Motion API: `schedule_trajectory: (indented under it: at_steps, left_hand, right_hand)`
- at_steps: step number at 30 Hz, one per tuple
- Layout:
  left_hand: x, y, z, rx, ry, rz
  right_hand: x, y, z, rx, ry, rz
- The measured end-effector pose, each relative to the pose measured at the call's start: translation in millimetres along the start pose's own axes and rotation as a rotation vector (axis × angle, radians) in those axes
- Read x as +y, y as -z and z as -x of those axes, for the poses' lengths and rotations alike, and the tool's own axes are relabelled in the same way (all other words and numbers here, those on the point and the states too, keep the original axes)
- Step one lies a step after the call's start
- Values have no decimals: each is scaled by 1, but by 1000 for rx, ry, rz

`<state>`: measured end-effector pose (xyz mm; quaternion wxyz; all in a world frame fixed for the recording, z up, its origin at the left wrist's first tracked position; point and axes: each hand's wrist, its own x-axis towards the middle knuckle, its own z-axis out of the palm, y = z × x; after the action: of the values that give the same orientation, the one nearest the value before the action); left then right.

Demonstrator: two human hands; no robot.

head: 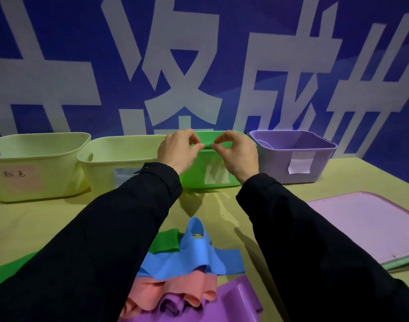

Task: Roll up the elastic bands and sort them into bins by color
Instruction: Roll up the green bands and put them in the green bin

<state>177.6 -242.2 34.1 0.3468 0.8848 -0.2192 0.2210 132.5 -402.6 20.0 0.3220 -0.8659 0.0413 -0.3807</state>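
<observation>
I see both hands raised over the green bin [198,180]. Left hand [177,152] and right hand [236,154] each pinch an end of a small green roll [207,146] between thumb and fingertips, the hands close together, the roll level with the bin's near rim. Sleeves [119,228] are black.

Surface: a pale yellow-green table [24,224]. Four bins stand in a row along its far edge: two cream bins [36,163] on the left, one with a pinkish label, the other [119,159] with a pale label; then the green bin; then a purple bin [294,156] with a white label, rightmost. Neighbouring bins nearly touch.

Near me lies a loose pile of bands: green [166,241], blue [194,256], salmon [175,291], purple [222,305], overlapping. A pink mat [366,226] lies flat at the right.

Room: behind the table a blue wall [59,31] carries large white characters.
</observation>
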Motion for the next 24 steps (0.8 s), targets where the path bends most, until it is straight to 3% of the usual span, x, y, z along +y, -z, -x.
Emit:
schedule_trajectory:
  at_steps: [4,10,14,24]
  left_hand:
    - [-7,-4,-4,-86,-48,-47]
    - [-10,8,12,-44,-73,-22]
    - [-7,28,28,-23,-65,29]
    - [-15,84,81,-10,-27,98]
  right_hand:
    - [10,-12,-7,67,11,89]
    - [8,-20,-3,-21,-15,186]
    - [-11,-10,11,41,11,110]
    - [-61,6,65,-154,-6,-87]
